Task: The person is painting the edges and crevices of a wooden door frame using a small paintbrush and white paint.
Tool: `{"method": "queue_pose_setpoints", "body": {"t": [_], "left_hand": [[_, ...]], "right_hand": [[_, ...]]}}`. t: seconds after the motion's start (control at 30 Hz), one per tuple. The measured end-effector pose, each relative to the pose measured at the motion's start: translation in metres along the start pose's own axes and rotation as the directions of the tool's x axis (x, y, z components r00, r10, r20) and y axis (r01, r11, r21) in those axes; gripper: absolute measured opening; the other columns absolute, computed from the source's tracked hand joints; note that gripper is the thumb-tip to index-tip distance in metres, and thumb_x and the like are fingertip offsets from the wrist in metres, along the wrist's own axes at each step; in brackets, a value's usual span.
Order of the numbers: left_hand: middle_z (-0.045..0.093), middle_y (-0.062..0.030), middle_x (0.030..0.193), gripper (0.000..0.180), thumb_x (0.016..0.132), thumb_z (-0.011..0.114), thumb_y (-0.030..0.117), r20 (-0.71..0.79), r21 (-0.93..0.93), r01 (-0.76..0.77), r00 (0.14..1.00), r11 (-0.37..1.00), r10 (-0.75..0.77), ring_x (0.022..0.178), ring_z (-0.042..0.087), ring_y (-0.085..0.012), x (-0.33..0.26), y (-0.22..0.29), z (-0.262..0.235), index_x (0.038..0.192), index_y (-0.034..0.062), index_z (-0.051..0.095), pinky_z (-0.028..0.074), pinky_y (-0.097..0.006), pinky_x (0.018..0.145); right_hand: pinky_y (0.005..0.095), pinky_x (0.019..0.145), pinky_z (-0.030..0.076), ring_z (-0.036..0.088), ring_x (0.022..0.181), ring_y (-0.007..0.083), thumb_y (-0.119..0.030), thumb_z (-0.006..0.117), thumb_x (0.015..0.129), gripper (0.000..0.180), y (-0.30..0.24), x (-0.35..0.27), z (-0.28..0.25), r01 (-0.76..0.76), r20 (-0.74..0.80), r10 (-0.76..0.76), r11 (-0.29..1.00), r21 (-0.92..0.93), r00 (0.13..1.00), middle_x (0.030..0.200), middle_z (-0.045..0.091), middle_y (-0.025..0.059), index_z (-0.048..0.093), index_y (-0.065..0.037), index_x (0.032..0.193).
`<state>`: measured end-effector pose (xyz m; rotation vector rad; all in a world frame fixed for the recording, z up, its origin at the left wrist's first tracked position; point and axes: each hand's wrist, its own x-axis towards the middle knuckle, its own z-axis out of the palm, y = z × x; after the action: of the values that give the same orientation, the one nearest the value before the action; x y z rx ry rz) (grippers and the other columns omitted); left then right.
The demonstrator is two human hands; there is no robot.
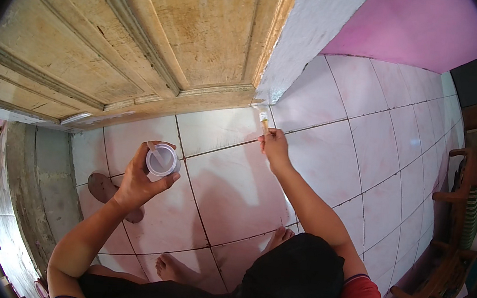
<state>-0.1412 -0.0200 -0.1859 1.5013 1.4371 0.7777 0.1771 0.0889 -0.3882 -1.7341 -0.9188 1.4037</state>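
My left hand (pixel 137 184) is wrapped round a clear plastic cup (pixel 171 169), which I hold above the floor with its round mouth facing up. A pale strip slants across the inside of the cup; I cannot tell what it is. Out to the right, my right hand (pixel 275 147) grips a small paintbrush (pixel 264 121) by its handle. The pale bristles point away from me, at the bottom corner of the yellowish wooden door (pixel 211 24), beside its white edge (pixel 306 31). Whether the bristle tips touch the wood is too small to tell.
White tiles (pixel 235 178) cover the floor. A pair of brown slippers (pixel 101 187) lies below my left hand, and my bare foot (pixel 168 268) is nearer. A grey concrete ledge (pixel 52 176) runs along the left. Carved wooden chairs (pixel 466 190) stand at the right, near a pink wall (pixel 413 31).
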Motion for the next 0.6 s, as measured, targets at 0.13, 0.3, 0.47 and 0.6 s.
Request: {"method": "queue_pose_setpoints", "body": {"t": [0.13, 0.3, 0.47, 0.6], "left_hand": [[0.061, -0.0089, 0.124, 0.056, 0.079, 0.081, 0.009, -0.003, -0.008, -0.001, 1.000, 1.000, 0.001, 0.112, 0.060, -0.0181, -0.001, 0.000, -0.002, 0.126, 0.0035, 0.051, 0.050, -0.034, 0.098], [0.061, -0.0092, 0.125, 0.056, 0.080, 0.080, 0.010, -0.009, -0.006, 0.000, 1.000, 1.000, 0.000, 0.114, 0.059, -0.0186, -0.001, -0.002, -0.002, 0.127, 0.0034, 0.051, 0.048, -0.035, 0.099], [0.061, -0.0087, 0.123, 0.055, 0.079, 0.083, 0.007, 0.005, 0.013, -0.025, 1.000, 1.000, 0.025, 0.110, 0.061, -0.0170, 0.001, 0.000, -0.001, 0.123, 0.0033, 0.051, 0.051, -0.034, 0.096], [0.060, -0.0083, 0.125, 0.056, 0.080, 0.081, 0.010, 0.007, -0.038, 0.035, 0.999, 0.999, -0.035, 0.115, 0.059, -0.0182, -0.002, -0.002, -0.002, 0.126, 0.0037, 0.051, 0.048, -0.034, 0.100]], "right_hand": [[0.0268, 0.050, 0.042, 0.051, 0.059, 0.0106, -0.009, 0.047, 0.103, 0.015, -0.010, 0.004, -0.018, -0.010, -0.099, 0.025, 0.988, 0.153, 0.995, 0.087, 0.065, 0.0098, 0.049, 0.001, 0.115], [0.0270, 0.050, 0.042, 0.051, 0.060, 0.0108, -0.008, 0.047, 0.103, 0.015, -0.013, -0.006, -0.011, -0.019, -0.150, 0.049, 0.980, 0.197, 0.987, 0.087, 0.064, 0.0099, 0.048, 0.000, 0.116], [0.0262, 0.052, 0.044, 0.053, 0.061, 0.0111, -0.011, 0.048, 0.104, 0.017, -0.008, -0.010, 0.009, 0.013, 0.024, -0.015, 0.998, 0.067, 1.000, 0.089, 0.064, 0.0098, 0.049, 0.000, 0.117], [0.0256, 0.053, 0.044, 0.054, 0.064, 0.0102, -0.011, 0.048, 0.104, 0.016, -0.014, -0.025, 0.023, -0.044, 0.149, 0.032, 0.996, 0.077, 0.988, 0.090, 0.064, 0.0087, 0.051, 0.000, 0.115]]}}
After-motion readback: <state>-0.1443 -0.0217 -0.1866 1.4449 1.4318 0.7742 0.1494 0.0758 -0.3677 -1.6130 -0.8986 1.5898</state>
